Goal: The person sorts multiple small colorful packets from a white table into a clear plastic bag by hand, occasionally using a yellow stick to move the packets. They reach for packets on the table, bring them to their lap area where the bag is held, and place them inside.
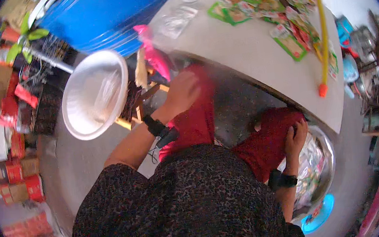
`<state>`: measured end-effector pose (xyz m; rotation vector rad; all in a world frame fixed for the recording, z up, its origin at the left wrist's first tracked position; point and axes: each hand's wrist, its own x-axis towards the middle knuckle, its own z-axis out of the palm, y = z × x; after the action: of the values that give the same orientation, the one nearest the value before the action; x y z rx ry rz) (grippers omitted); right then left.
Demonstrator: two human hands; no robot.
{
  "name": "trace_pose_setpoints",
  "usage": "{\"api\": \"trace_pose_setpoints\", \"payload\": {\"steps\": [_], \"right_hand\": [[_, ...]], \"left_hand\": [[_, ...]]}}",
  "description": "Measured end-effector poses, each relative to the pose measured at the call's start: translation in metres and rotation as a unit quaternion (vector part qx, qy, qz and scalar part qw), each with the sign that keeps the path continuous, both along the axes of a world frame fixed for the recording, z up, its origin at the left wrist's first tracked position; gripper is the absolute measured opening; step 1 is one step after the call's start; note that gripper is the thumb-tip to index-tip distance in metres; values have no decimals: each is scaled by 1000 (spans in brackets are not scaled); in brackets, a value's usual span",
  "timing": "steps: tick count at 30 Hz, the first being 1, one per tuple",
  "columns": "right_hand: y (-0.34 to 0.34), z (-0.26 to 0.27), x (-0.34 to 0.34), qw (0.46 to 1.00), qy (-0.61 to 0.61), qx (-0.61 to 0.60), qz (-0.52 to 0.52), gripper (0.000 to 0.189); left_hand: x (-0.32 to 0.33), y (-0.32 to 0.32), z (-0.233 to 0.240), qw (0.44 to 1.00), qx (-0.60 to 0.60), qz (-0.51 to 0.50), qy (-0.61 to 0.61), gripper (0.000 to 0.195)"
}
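Note:
My left hand (184,89) is blurred and lies over my left thigh in red trousers (195,125), close to the table's near edge; whether its fingers hold anything cannot be made out. On my other knee rests my right hand (296,137), fingers a little apart and holding nothing. A white plastic basin (81,92) with a clear plastic bag in it stands left of my left hand. Beyond that hand hangs a bright pink plastic bag (155,57). Many small printed packets (288,44) lie heaped on the white table (234,50). A metal basin (332,165) full of packets is beside my right thigh.
A yellow rod with an orange tip (323,38) lies along the table's right part. A clear plastic wrapper (177,22) is near its far left edge, beside a blue plastic-covered surface (109,14). Stacked boxes (15,175) line the left; a blue plastic basin (320,214) sits lower right.

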<state>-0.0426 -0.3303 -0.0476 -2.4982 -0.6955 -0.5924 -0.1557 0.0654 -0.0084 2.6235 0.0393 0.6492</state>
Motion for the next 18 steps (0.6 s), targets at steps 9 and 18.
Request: {"api": "trace_pose_setpoints", "payload": {"steps": [9,18], "right_hand": [[4,2,-2,1000,24,-3,-11,25],[3,-6,-2,1000,5,6,-15,25]], "left_hand": [[-71,114,21,960,43,246,-123,17],[-176,281,-32,890,66,437,116,32]]}}
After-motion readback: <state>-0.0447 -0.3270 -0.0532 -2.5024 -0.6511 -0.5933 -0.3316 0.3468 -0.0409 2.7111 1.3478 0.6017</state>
